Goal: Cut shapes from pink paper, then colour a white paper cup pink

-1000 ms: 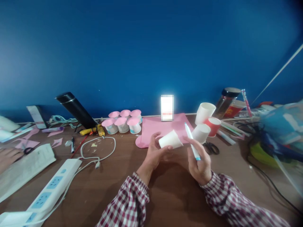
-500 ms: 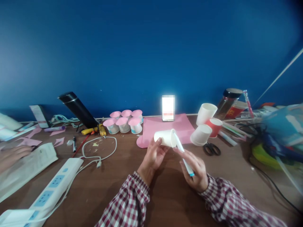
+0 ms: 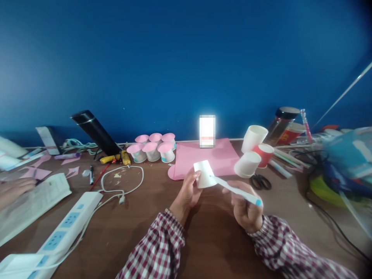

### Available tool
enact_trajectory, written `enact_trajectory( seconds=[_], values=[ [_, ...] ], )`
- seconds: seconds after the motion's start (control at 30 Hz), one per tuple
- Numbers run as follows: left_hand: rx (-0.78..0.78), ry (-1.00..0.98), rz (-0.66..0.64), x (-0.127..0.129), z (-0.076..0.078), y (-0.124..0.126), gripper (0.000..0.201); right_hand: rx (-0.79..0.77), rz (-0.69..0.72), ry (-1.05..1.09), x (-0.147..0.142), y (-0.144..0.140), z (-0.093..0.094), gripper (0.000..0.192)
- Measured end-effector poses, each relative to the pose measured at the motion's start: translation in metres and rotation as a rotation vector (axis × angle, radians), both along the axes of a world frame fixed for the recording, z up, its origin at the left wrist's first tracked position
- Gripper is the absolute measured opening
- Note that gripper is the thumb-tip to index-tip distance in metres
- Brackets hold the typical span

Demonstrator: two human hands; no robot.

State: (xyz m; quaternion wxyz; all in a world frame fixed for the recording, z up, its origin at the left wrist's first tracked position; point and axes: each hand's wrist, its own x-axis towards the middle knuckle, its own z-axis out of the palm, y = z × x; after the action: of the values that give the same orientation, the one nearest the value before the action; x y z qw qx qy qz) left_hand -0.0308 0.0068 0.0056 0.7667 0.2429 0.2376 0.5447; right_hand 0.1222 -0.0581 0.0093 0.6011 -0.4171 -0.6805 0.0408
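Left hand [image 3: 188, 192] gripped a small white paper cup [image 3: 205, 174] above the bench [image 3: 139, 217], base upward. Right hand [image 3: 246, 207] clenched a white marker [image 3: 236, 190], tip touching the cup's side. Marking step apparently underway; next stroke needs the cup steadied, perhaps turned. Pink sheet [image 3: 203, 158] lay behind.

White paper cup [image 3: 205, 174] upside down, white pen [image 3: 236, 190] tip touching
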Motion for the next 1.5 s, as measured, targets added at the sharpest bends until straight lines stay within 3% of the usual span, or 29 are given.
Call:
enact_trajectory(
  seconds=[0.3, 0.63, 1.5],
  values=[
    [-0.007, 0.121, 0.042, 0.01, -0.001, 0.0, 0.027, -0.055, 0.045, -0.03, 0.001, -0.001, 0.0, 0.022],
    [-0.041, 0.135, 0.059, 0.013, 0.003, -0.001, 0.045, -0.047, 0.037, -0.072, 0.001, -0.001, 0.002, 0.022],
    [-0.064, 0.178, 0.092, 0.015, 0.005, -0.001, 0.043, 0.012, 0.012, -0.185, 0.0, 0.001, 0.012, 0.019]
  ],
)
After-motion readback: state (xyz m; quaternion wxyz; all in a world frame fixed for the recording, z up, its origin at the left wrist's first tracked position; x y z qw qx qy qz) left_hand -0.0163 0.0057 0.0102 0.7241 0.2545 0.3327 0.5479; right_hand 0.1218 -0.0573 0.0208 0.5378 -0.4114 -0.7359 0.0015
